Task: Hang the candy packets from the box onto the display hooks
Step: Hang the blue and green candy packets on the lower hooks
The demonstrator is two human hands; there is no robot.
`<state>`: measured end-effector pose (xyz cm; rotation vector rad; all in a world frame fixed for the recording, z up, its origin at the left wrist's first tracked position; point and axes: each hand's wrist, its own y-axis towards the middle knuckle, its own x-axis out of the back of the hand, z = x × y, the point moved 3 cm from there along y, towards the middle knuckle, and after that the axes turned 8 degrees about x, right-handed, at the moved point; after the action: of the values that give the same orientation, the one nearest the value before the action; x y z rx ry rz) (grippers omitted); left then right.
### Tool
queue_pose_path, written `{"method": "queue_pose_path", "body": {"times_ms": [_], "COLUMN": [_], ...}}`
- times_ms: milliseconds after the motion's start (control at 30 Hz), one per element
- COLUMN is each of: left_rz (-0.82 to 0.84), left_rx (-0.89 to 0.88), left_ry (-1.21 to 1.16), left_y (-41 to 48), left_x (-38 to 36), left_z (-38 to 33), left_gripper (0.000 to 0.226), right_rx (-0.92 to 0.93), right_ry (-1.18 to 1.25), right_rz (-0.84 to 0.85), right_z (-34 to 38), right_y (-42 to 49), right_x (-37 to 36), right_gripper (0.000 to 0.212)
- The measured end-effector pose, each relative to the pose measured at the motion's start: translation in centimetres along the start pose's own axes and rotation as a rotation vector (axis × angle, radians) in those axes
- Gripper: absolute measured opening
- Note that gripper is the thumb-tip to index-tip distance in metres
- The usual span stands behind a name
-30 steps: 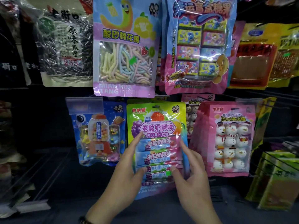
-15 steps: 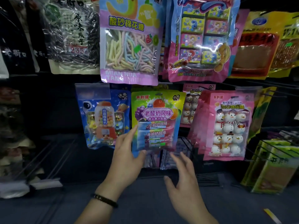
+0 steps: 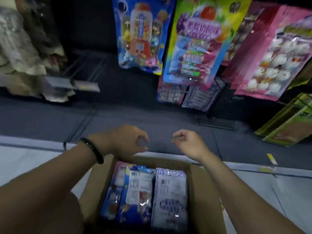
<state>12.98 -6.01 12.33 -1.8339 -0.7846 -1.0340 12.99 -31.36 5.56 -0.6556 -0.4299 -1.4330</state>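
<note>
Both hands have come off the green-yellow packet (image 3: 195, 41) on the display and dropped low. The camera has tipped down, bringing a cardboard box (image 3: 205, 191) into sight.

Head view, blurred. Box at 6 o'clock, brown, flaps open. Inside, candy packets (image 3: 170, 208) sit packed side by side: a blue-edged packet (image 3: 135, 188) with a white label panel on the left, and a purple-white packet (image 3: 170, 186) on the right. Print unreadable.

Left hand (image 3: 128, 141), dark bracelet (image 3: 92, 150) at the wrist, hangs over the box's far rim with fingers loosely curled and nothing in them. Right hand (image 3: 187, 142) is the same, at 3 o'clock of the left and apart from it. The boxed packets lie at 6 o'clock of both hands, not touched.

Hanging from 12 to 2 o'clock: blue hanging packet (image 3: 140, 34), the green-yellow packet, pink snowman packet (image 3: 273, 54).
</note>
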Motion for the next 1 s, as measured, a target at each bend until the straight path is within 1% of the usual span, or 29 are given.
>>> {"method": "queue_pose_path", "body": {"times_ms": [33,100,167,233,333,433,533,600,667,733,833,1000], "left_rz": [0.044,0.136,0.241,0.321,0.384,0.389,0.370,0.389,0.376,0.333,0.314,0.358], "left_rx": [0.009,0.007,-0.017,-0.013,0.004,0.030,0.076,0.109,0.116,0.142,0.161,0.164], "left_ry": [-0.007,0.073,0.162,0.168,0.159,0.144,0.210,0.235,0.229,0.217,0.227,0.217], "left_y": [-0.3,-0.8,-1.3,-1.6,-1.2,-0.1,1.0,1.2,1.3,1.5,1.8,1.8], "left_x": [-1.3,-2.5,-3.5,-4.2,-4.4,-4.5,-4.6,-4.8,-4.9,-5.0,-5.0,-4.4], "left_z": [0.5,0.8,1.4,1.9,2.5,3.6,4.7,5.3,5.6,5.9,6.3,6.6], "left_gripper": [0.039,0.038,0.038,0.042,0.047,0.044,0.043,0.042,0.040,0.040,0.038,0.039], "right_rx": [-0.047,-0.122,-0.166,-0.215,-0.243,-0.251,-0.203,-0.156,-0.075,-0.041,-0.024,0.001], "right_ry": [0.021,0.062,0.021,-0.007,0.004,-0.010,-0.089,-0.215,-0.349,-0.390,-0.472,-0.581], "right_rz": [0.034,0.077,0.137,0.197,0.299,0.377,0.425,0.449,0.483,0.539,0.604,0.660], "right_z": [-1.0,-3.4,-6.1,-8.0,-9.5,-10.3,-10.8,-11.0,-10.8,-10.5,-10.8,-10.5], "right_y": [-0.1,-0.4,-0.6,-1.0,-1.7,-2.2,-1.6,-0.4,0.8,1.4,2.2,2.7], "right_x": [-1.6,-4.6,-8.7,-12.5,-17.9,-22.2,-25.0,-26.3,-27.1,-27.7,-28.4,-28.2], "right_gripper": [0.015,0.010,0.008,0.012,0.030,0.056,0.071,0.083,0.105,0.121,0.130,0.135]}}
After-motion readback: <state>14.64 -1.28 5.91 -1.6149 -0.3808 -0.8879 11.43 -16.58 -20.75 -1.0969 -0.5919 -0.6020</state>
